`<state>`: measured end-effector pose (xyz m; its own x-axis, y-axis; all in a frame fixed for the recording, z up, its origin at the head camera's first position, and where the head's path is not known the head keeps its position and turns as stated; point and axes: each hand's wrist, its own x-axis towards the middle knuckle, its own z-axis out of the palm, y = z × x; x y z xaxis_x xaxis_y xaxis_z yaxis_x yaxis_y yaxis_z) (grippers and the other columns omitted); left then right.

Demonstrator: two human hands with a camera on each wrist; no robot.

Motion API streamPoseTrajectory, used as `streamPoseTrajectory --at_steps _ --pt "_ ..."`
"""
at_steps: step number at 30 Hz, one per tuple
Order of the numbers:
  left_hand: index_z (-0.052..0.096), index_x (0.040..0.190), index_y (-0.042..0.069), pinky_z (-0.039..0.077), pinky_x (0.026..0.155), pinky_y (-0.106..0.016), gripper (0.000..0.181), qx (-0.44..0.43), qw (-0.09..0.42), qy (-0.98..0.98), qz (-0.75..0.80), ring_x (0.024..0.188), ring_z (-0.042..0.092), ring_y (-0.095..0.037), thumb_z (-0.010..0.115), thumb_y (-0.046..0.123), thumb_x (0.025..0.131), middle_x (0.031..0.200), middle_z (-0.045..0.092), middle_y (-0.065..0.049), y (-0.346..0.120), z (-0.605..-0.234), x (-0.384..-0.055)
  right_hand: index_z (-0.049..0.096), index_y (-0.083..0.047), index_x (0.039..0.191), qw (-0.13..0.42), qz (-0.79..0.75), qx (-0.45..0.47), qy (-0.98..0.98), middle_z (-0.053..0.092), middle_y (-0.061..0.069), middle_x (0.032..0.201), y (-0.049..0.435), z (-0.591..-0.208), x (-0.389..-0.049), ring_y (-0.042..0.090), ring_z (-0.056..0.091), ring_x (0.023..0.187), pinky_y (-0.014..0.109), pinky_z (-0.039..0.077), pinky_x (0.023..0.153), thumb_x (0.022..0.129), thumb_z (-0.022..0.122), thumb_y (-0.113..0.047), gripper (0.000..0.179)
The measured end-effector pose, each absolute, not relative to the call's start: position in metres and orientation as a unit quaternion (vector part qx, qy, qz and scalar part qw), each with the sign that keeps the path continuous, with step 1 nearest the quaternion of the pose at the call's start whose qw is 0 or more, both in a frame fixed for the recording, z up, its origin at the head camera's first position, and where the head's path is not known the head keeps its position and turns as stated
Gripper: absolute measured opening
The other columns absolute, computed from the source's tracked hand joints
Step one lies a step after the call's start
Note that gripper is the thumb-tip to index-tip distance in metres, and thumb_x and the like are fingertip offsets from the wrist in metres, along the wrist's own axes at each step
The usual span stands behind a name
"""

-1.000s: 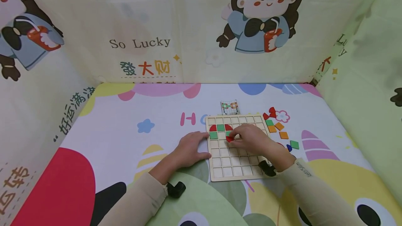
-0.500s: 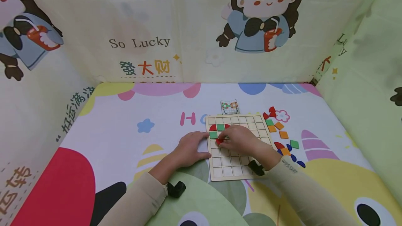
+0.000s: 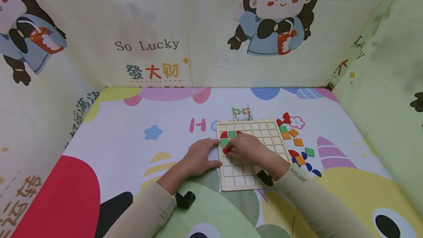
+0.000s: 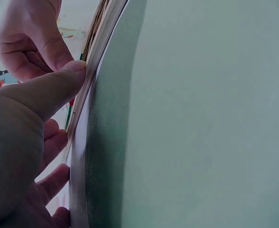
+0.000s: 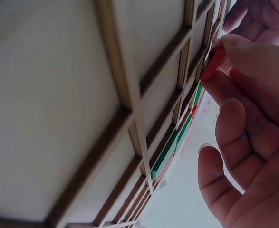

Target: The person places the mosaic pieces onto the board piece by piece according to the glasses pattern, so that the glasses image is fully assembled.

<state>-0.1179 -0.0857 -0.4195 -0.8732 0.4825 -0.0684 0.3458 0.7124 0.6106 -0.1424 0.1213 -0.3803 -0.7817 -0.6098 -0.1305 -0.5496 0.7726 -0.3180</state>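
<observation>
A wooden grid board [image 3: 242, 181] lies on the printed tablecloth. My right hand [image 3: 248, 150] reaches over its left part, pinching a red piece with a rounded edge [image 3: 226, 151] between thumb and index finger. In the right wrist view, this red piece [image 5: 214, 62] is tilted on edge close over the grid. Above it sit a green square [image 3: 224, 142], another green square [image 3: 232, 134] and a red rounded piece [image 3: 224, 134]; a second red one is partly covered by my right hand. My left hand [image 3: 200, 158] rests at the board's left edge, fingers extended, thumb [image 4: 58, 88] against the side.
A small pattern card [image 3: 242, 112] lies behind the board. Along its right side are scattered loose red pieces [image 3: 286, 118], orange squares [image 3: 298, 142], green squares [image 3: 309, 152] and blue rounded pieces [image 3: 316, 173]. Patterned cloth walls [image 3: 205, 28] surround the table.
My right hand has moved left across the board with the red piece, to the leftmost column below the green square. My left hand stays put.
</observation>
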Motion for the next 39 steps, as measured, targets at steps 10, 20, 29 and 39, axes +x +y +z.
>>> streamPoseTrajectory --at_steps 10,20,29,39 --pt "0.051 0.145 0.008 0.032 0.111 -0.053 0.07 0.229 0.107 0.918 0.305 0.134 0.043 -0.031 0.078 0.035 0.086 0.142 0.053 -0.008 -0.0858 -0.4196 -0.1183 0.078 -0.014 0.105 0.089 -0.125 -0.327 0.932 0.073 -0.004 0.094 0.12 -0.38 -0.1417 0.016 0.065 0.088 0.036 0.053 0.082 0.09 0.077 -0.023 0.018" --pt "0.051 0.145 0.008 0.031 0.111 -0.053 0.068 0.232 0.106 0.917 0.307 0.134 0.043 -0.031 0.078 0.034 0.087 0.142 0.053 -0.009 -0.0868 -0.4193 -0.1182 0.078 -0.017 0.1 0.073 -0.13 -0.332 0.931 0.072 -0.007 0.091 0.1231 -0.3806 -0.1425 0.014 0.064 0.083 0.033 0.053 0.076 0.09 0.077 -0.022 0.011" --pt "0.05 0.145 0.008 0.031 0.112 -0.053 0.07 0.227 0.11 0.918 0.307 0.135 0.043 -0.031 0.078 0.034 0.087 0.143 0.052 -0.009 -0.0866 -0.4191 -0.1179 0.078 -0.017 0.097 0.073 -0.133 -0.332 0.931 0.072 -0.008 0.09 0.1207 -0.3822 -0.1441 0.014 0.064 0.084 0.034 0.053 0.077 0.09 0.077 -0.02 0.008" --pt "0.05 0.145 0.008 0.031 0.112 -0.052 0.07 0.226 0.11 0.918 0.307 0.135 0.043 -0.03 0.078 0.035 0.087 0.143 0.052 -0.008 -0.086 -0.4184 -0.118 0.077 -0.017 0.097 0.066 -0.119 -0.32 0.937 0.071 -0.006 0.091 0.1185 -0.3832 -0.1441 0.015 0.064 0.084 0.035 0.053 0.076 0.089 0.077 -0.021 0.009"
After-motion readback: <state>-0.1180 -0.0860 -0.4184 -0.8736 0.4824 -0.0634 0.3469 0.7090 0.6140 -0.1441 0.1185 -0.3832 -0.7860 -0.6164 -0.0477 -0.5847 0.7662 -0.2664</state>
